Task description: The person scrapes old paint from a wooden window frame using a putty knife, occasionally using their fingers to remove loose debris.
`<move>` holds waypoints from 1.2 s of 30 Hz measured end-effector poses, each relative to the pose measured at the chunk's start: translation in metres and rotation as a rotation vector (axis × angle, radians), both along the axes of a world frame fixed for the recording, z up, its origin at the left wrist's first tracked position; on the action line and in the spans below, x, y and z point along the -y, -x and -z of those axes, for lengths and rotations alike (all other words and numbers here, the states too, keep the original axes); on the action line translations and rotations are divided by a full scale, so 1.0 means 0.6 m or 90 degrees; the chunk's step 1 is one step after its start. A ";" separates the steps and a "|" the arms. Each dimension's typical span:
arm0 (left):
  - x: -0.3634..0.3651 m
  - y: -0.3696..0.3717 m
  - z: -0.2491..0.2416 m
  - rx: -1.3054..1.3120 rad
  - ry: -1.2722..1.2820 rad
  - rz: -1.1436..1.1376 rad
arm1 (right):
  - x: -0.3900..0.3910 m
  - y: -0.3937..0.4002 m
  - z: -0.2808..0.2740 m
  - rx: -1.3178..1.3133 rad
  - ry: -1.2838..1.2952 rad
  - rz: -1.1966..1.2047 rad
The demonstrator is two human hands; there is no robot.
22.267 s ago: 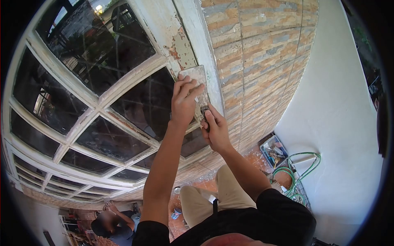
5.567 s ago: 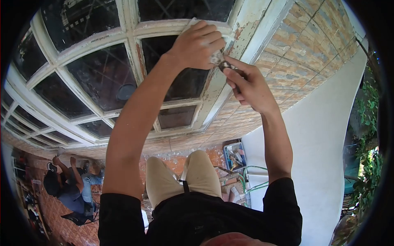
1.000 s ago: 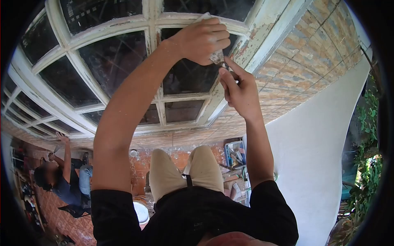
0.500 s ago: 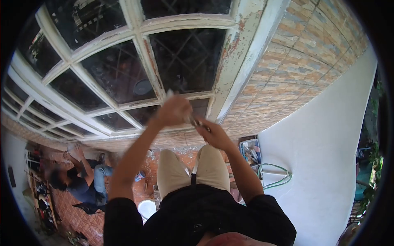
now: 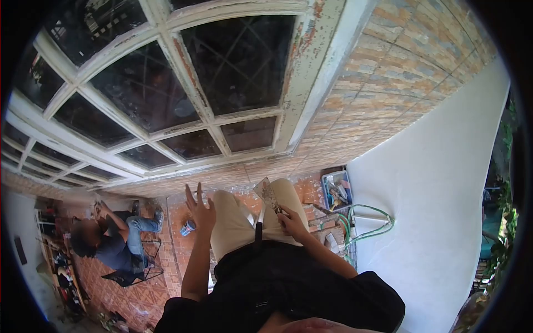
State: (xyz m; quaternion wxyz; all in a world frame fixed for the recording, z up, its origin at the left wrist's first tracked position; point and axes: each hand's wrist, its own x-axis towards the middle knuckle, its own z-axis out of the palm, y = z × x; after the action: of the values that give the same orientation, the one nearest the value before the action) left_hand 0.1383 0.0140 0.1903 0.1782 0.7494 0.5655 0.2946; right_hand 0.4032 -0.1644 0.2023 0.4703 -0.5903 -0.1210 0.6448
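Observation:
My right hand [image 5: 292,223] is closed around the handle of a putty knife [image 5: 268,192], held over my lap. Its broad blade points up toward the wall and carries pale smears. My left hand [image 5: 201,213] is raised beside my thigh, fingers spread, with nothing seen in it. In front of me stands a white window frame [image 5: 210,119] with dark panes. Its paint is worn and flaking, with reddish-brown patches along the bars and right post.
A seated person [image 5: 114,241] is on a chair at left. A paint can [image 5: 187,227] stands on the tiled floor [image 5: 176,244]. A plastic bin [image 5: 337,190] of tools and a green hose [image 5: 383,233] lie right, beside the white wall [image 5: 422,211]. Stone-look cladding [image 5: 383,83] borders the window.
Both hands have come down from the lower window bars and moved apart. My left hand has opened and moved left. The putty knife is now over my lap in my right hand.

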 end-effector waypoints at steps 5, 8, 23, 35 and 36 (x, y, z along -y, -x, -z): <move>-0.008 0.070 -0.018 -0.058 -0.032 -0.121 | -0.011 0.022 0.027 0.169 0.019 -0.105; -0.012 0.072 -0.011 -0.058 -0.041 -0.114 | -0.016 0.014 0.038 0.127 0.028 -0.075; -0.009 0.045 0.004 0.069 0.192 -0.152 | -0.015 -0.014 0.044 -0.137 0.057 0.080; 0.057 0.027 0.049 0.104 0.168 -0.152 | -0.023 -0.024 0.049 -0.148 0.036 -0.010; 0.058 0.026 0.052 0.104 0.169 -0.151 | -0.022 -0.025 0.052 -0.147 0.037 -0.009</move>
State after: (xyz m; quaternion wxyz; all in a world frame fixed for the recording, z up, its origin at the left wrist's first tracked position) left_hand 0.1224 -0.0211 0.1592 0.2848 0.6207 0.6677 0.2963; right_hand 0.4184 -0.1514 0.1712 0.4593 -0.5242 -0.0516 0.7153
